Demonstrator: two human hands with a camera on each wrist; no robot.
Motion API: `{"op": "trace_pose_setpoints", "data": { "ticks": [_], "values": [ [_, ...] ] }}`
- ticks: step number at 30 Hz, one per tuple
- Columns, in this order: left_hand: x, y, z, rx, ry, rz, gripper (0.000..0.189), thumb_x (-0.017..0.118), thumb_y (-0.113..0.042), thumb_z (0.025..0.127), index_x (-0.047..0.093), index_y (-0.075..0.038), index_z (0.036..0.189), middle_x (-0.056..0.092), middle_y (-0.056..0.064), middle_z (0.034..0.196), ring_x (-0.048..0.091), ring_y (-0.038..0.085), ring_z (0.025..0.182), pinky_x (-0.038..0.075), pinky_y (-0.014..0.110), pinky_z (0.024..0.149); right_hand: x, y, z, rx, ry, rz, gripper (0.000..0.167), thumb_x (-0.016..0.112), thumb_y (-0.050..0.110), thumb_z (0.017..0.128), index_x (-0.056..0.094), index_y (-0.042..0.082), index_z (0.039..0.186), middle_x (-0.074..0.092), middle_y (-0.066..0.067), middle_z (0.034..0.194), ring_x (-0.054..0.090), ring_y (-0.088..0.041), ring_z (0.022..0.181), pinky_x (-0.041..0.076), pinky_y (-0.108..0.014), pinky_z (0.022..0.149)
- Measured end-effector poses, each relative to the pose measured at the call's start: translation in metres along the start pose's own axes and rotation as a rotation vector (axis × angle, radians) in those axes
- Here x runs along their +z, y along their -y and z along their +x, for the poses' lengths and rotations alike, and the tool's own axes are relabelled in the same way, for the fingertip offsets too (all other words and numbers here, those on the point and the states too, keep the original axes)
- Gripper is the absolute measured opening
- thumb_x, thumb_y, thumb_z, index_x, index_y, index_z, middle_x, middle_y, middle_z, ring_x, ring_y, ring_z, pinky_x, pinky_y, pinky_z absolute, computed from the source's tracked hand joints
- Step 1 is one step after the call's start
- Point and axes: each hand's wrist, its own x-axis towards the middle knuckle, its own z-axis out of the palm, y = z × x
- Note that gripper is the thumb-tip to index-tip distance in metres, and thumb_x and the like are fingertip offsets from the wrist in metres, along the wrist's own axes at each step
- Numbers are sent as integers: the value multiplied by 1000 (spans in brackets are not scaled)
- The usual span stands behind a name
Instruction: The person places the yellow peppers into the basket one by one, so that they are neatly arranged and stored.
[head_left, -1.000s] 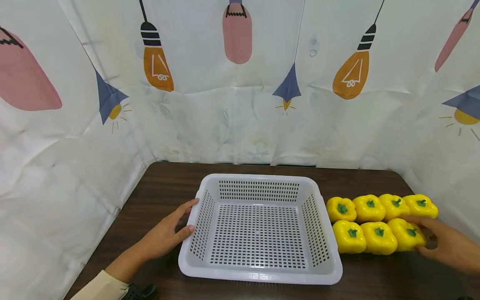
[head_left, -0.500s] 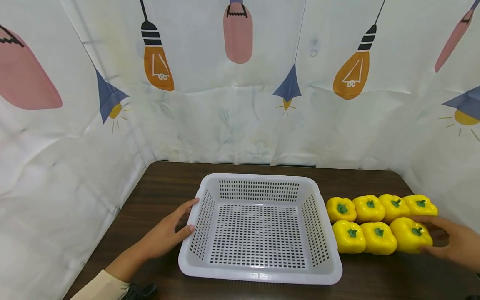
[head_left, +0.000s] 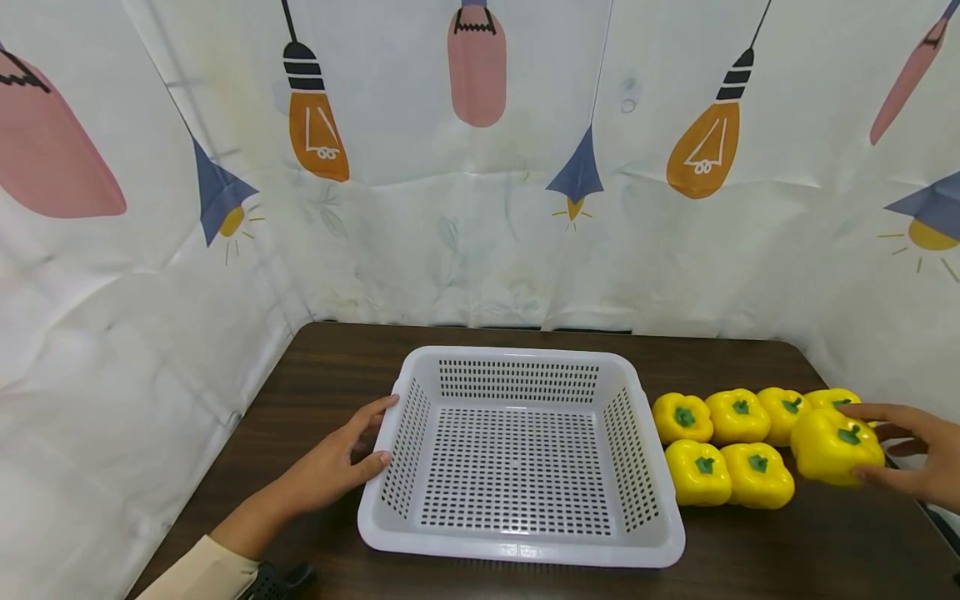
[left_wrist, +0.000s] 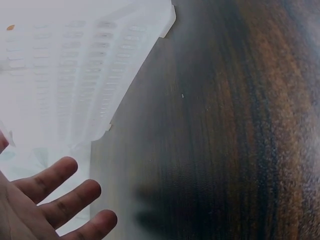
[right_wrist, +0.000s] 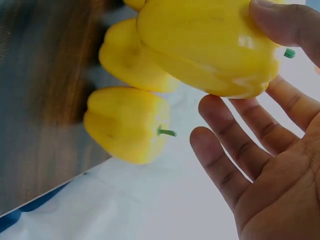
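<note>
My right hand (head_left: 917, 450) pinches a yellow bell pepper (head_left: 821, 450) between thumb and fingers, raised above the table at the right end of the group. In the right wrist view the thumb presses one side of this pepper (right_wrist: 205, 47), and the lower fingers (right_wrist: 215, 155) spread loosely beneath. My left hand (head_left: 330, 462) rests its thumb and index fingertips on the left rim of a white perforated plastic basket (head_left: 517, 552). The left wrist view shows the other fingers (left_wrist: 75, 205) relaxed, holding nothing. Nothing lies inside the basket.
Right of the basket, two yellow bell peppers (head_left: 756, 487) form a front row, with several more (head_left: 738, 417) in a row behind. The dark wooden table (head_left: 345, 358) ends at a printed white cloth (head_left: 480, 250) at the back and sides.
My right hand has gripped the rightmost front-row pepper, drawn it rightward and lifted it off the table, so it now overlaps the back row. The left hand and basket have stayed still.
</note>
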Motion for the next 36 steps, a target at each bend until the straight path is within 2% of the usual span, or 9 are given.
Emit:
{"op": "trace_pose_setpoints", "data": {
  "ticks": [6, 10, 14, 18, 20, 21, 25, 31, 36],
  "values": [
    [-1, -1, 1, -12, 1, 0, 71, 62, -33, 102, 23, -32, 161, 49, 21, 142, 54, 41, 125, 49, 63, 92, -7, 9, 6, -62, -57, 4, 80, 97, -4, 52, 58, -8, 122, 55, -29, 111, 41, 20, 84, 44, -13, 58],
    [-1, -1, 2, -13, 1, -4, 72, 62, -33, 101, 23, -32, 161, 49, 22, 143, 52, 43, 128, 49, 64, 92, -11, 15, 11, -85, -64, 8, 79, 97, -5, 53, 59, -9, 123, 55, -24, 112, 41, 20, 86, 42, -9, 61],
    [-2, 0, 2, -8, 8, -26, 73, 63, -31, 101, 23, -31, 161, 49, 22, 143, 53, 42, 127, 49, 62, 92, -14, 22, 17, -102, -72, 5, 78, 97, -3, 55, 59, -11, 122, 54, 3, 118, 42, 20, 88, 42, -8, 62],
    [-1, 2, 3, -17, 24, -47, 74, 63, -31, 101, 21, -32, 161, 48, 24, 144, 55, 42, 124, 52, 60, 90, -17, 31, 22, -90, -61, -3, 77, 97, 0, 58, 59, -9, 124, 57, -4, 121, 39, 22, 89, 41, -7, 64],
    [-1, 2, 3, -24, 31, -55, 74, 63, -31, 101, 21, -32, 161, 47, 25, 144, 56, 42, 123, 53, 58, 88, -18, 36, 26, -83, -41, -6, 76, 96, 0, 61, 59, -9, 127, 56, -24, 119, 38, 22, 89, 40, -6, 64],
    [-1, 2, 3, -27, 35, -58, 74, 63, -31, 101, 21, -32, 161, 46, 25, 145, 57, 42, 121, 54, 57, 87, -19, 38, 27, -82, -33, -7, 76, 96, 1, 62, 58, -9, 128, 54, -29, 119, 38, 22, 89, 40, -6, 64],
    [-1, 2, 2, -28, 35, -61, 74, 63, -30, 101, 21, -32, 161, 46, 25, 145, 57, 42, 121, 54, 56, 87, -20, 45, 32, -87, -20, -32, 77, 96, 3, 63, 58, -7, 130, 55, -29, 119, 39, 21, 87, 42, -7, 65],
    [0, 2, 2, -28, 30, -42, 73, 62, -31, 101, 21, -32, 161, 47, 26, 144, 58, 42, 119, 50, 63, 91, -23, 56, 38, -110, -6, -87, 75, 96, 8, 67, 59, -3, 131, 59, -25, 119, 39, 18, 89, 42, -7, 67],
    [0, 1, 2, -33, 29, -28, 73, 62, -32, 101, 21, -32, 161, 47, 27, 144, 58, 44, 118, 49, 64, 91, -25, 65, 44, -110, 45, -93, 72, 94, 15, 74, 58, 1, 135, 59, -22, 125, 39, 19, 92, 43, -9, 69]
  ]
}}
